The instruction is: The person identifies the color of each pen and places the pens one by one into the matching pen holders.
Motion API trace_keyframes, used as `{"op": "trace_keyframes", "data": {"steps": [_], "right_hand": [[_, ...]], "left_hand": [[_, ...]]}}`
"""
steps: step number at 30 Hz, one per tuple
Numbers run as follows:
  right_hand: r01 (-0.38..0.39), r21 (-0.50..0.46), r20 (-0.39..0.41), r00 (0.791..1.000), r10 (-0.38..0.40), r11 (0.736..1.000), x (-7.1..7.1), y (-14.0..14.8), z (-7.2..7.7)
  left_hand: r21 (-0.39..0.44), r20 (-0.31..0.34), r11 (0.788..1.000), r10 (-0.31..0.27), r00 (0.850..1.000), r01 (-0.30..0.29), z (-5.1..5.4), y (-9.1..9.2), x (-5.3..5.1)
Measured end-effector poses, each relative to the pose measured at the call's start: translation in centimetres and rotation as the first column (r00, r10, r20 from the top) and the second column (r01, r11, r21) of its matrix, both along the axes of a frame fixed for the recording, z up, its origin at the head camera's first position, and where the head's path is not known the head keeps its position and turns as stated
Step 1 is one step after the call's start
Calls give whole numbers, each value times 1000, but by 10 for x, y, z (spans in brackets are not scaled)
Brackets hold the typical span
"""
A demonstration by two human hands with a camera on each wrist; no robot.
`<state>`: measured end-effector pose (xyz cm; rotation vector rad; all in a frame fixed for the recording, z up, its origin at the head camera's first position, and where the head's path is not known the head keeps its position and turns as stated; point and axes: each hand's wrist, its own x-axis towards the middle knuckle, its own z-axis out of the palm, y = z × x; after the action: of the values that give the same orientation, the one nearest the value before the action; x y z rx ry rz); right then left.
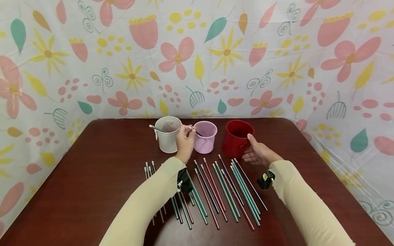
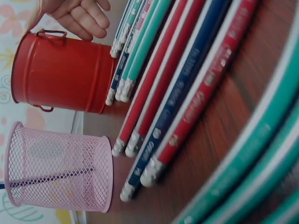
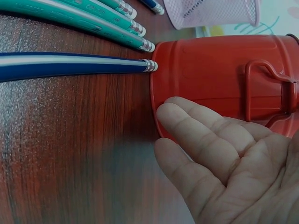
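Note:
My left hand [image 1: 185, 140] pinches a dark pencil [image 1: 199, 134] near its eraser end. The pencil slants down into the pink mesh cup [image 1: 204, 145], and its shaft shows through the mesh in the left wrist view. To the left stands a white bucket [image 1: 167, 143] with a green pencil [image 1: 157, 128] leaning out over its rim. On the right is a red bucket [image 1: 231, 143] with small wire handles. My right hand [image 3: 224, 158] rests against the red bucket's side, its thumb at the rim and its fingers loosely extended.
Several green, red and dark blue pencils [image 1: 212, 191] lie in rows on the brown table [image 1: 92, 191], eraser ends toward the containers. My left forearm passes over some of them. A patterned curtain [image 1: 197, 68] hangs behind the table.

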<state>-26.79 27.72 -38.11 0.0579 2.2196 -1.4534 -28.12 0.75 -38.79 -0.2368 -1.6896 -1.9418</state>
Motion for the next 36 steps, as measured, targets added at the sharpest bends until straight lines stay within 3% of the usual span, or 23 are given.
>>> {"op": "trace_keyframes", "data": {"steps": [4, 11, 18, 21, 24, 27, 30, 33, 36], "right_hand": [[-13, 6, -6, 1000, 13, 1000, 0, 0, 1], [-17, 14, -5, 1000, 17, 1000, -1, -1, -1], [-25, 22, 6, 1000, 25, 999, -2, -3, -3], [-24, 22, 6, 1000, 24, 999, -1, -3, -3], [-26, 25, 2, 1000, 26, 999, -2, -3, -2], [-32, 28, -1, 999, 33, 999, -2, -2, -1], [-36, 31, 1, 999, 36, 999, -2, -1, 0], [-40, 29, 4, 999, 40, 999, -2, -1, 1], [-39, 32, 0, 999, 39, 999, -2, 0, 1]], "left_hand": [[-7, 13, 1000, 18, 1000, -17, -1, -5, -2], [44, 160, 999, -8, 987, 1, -2, -12, -1], [-111, 271, 994, 54, 961, -24, -1, -26, 6], [-191, 311, 981, 42, 949, 20, 0, -35, 8], [-261, 372, 957, -19, 928, 124, 2, -47, 10], [-320, 446, 906, -113, 888, 276, 0, -60, 12], [-392, 512, 821, -180, 840, 414, -2, -75, 16], [-497, 562, 716, -164, 811, 490, -3, -92, 21], [-576, 598, 624, -118, 793, 527, -2, -107, 27]]}}
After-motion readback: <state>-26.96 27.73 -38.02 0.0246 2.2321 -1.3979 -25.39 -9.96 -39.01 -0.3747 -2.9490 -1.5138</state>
